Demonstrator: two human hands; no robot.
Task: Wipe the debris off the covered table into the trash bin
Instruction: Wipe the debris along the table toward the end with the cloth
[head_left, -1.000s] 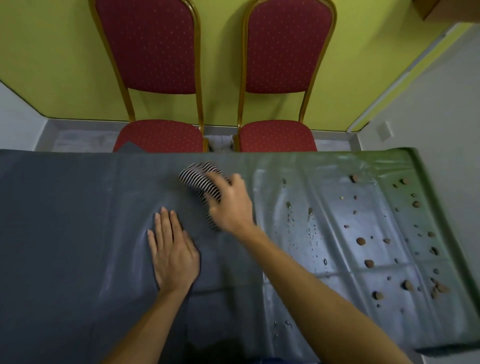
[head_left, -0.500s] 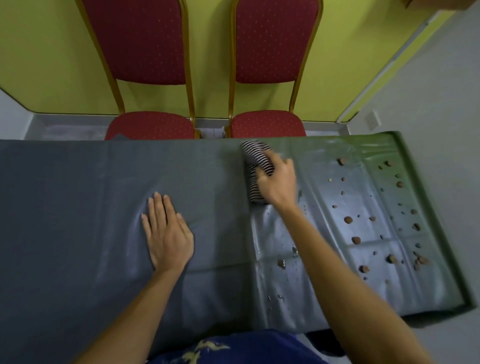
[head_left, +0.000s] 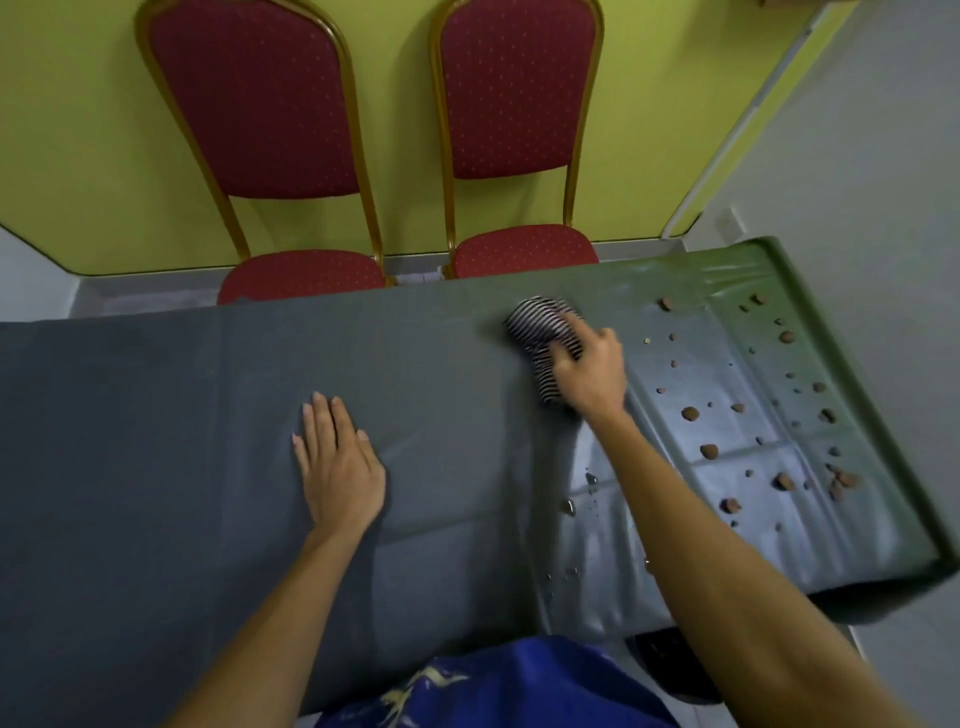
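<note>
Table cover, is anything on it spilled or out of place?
Yes. Brown debris lies scattered across the glossy right end of the table cover, beyond the striped cloth the right hand grips. A few wet-looking drops sit near that forearm.

No text, label, brand, number or sign can be read anywhere in the view. Yellow marks are seen on the blue garment at 6 o'clock, but they cannot be made out as letters.

Covered table, scattered debris, striped cloth
</note>
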